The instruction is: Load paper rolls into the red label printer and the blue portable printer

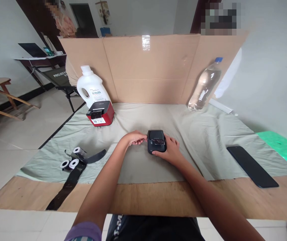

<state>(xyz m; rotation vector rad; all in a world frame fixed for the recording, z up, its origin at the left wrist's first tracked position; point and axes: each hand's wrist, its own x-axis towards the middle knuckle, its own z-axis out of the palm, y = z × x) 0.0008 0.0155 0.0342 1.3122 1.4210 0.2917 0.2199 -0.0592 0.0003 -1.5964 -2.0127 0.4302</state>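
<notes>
A small black portable label printer sits on the cloth in front of me, with a shiny dark strip across its top. My right hand grips it from the right, thumb along the near edge and fingers round the far side. On the other side, my left hand is closed with its fingertips at the printer's left edge. Whatever those fingertips pinch, if anything, is hidden.
Rolls of black label paper lie at left, one strip trailing over the wooden edge. Behind stand a red-and-black printer and a white detergent bottle. A water bottle leans against the cardboard. A phone lies right.
</notes>
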